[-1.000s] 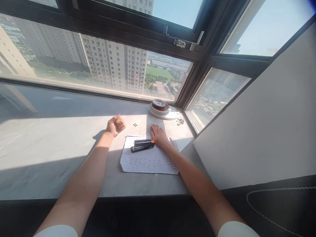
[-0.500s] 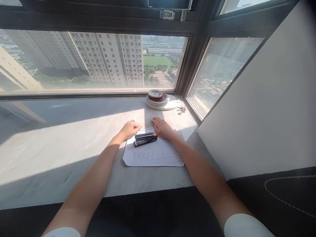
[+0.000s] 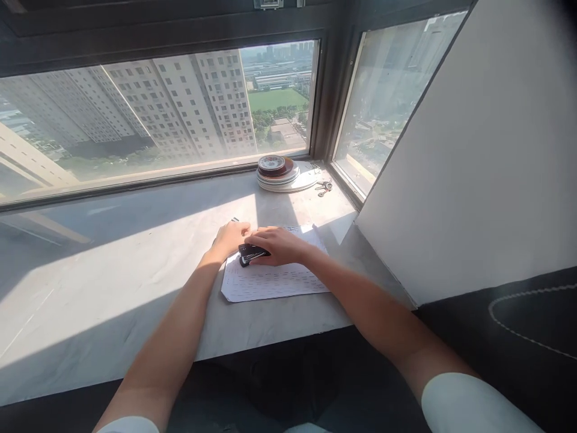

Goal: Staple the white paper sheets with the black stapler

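Note:
My right hand [image 3: 283,245] is wrapped over a black stapler [image 3: 246,252], thumb on its near side and fingers across its top. Its front end points left, and the orange part is hidden under my palm. Beneath it lies a white sheet of paper [image 3: 270,285] with rows of dark lines. My left hand [image 3: 231,237] rests at the paper's upper left corner with its fingers curled together. What they hold, if anything, is hidden. Just beyond that hand a small dark-and-light tip [image 3: 235,219] shows, too small to name.
A stack of plates [image 3: 277,174] stands near the window corner, with a bunch of keys [image 3: 325,187] to its right. A slanted white wall [image 3: 428,180] bounds the marble sill [image 3: 112,288] on the right. The sill's front edge drops to a dark area.
My right hand has moved from the paper's top edge down and left onto the stapler and closed around it. My left hand stays at the upper left corner. The view has tilted slightly.

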A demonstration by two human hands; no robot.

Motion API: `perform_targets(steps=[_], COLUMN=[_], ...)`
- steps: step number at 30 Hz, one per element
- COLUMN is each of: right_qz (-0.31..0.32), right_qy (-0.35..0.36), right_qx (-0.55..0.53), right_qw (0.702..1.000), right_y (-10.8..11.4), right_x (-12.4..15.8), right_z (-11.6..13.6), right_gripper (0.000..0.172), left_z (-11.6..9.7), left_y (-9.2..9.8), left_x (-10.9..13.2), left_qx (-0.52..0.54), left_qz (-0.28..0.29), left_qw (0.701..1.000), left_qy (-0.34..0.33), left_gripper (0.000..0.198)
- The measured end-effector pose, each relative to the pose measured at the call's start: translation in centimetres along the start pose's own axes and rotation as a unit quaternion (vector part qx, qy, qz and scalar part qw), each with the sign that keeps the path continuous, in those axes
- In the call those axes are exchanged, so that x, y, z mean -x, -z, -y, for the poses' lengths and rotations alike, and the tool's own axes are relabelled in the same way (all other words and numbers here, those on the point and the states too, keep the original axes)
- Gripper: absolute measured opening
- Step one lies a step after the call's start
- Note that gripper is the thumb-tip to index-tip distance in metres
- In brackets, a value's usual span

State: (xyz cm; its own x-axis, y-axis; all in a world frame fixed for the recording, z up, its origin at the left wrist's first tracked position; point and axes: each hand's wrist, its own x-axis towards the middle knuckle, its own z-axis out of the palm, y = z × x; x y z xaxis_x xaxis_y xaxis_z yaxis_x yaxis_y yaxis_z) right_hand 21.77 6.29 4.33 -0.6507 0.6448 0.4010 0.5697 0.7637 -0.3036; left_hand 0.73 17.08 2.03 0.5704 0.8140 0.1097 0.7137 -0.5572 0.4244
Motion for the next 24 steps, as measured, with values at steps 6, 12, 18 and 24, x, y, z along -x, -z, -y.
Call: perform_targets(steps=[6,12,18,24], right_qz=[0.022,-0.010,-0.037,-0.076], right_qy=[-0.042,-0.055,-0.070,-0.085], right_qx=[0.007,0.008,-0.036,-0.067], right_qw=[0.999,0.998,0.996,0.991], right_y=[-1.0,-0.6,-0.5,0.1], right_x=[0.1,0.8,1.1,1.6], right_z=[-0.9,-2.3,-3.0,-3.6], right_gripper=[0.031,0.038,0.045,0.041], left_z=[-0.5,-0.3,-0.6,-0.6], left_y=[0.0,-0.2,-1.1,-1.6], left_x=[-0.1,-0.2,-0.8,-1.1], left_qx=[-0.021,-0.020,0.020,0.072], left_qz=[-0.005,-0.010,-0.060,-0.034], left_qw=[1.000,1.000,0.990,0.988], left_qy=[-0.001,-0.020,-0.130,-0.136], left_gripper=[0.003,0.009,0.022,0.032])
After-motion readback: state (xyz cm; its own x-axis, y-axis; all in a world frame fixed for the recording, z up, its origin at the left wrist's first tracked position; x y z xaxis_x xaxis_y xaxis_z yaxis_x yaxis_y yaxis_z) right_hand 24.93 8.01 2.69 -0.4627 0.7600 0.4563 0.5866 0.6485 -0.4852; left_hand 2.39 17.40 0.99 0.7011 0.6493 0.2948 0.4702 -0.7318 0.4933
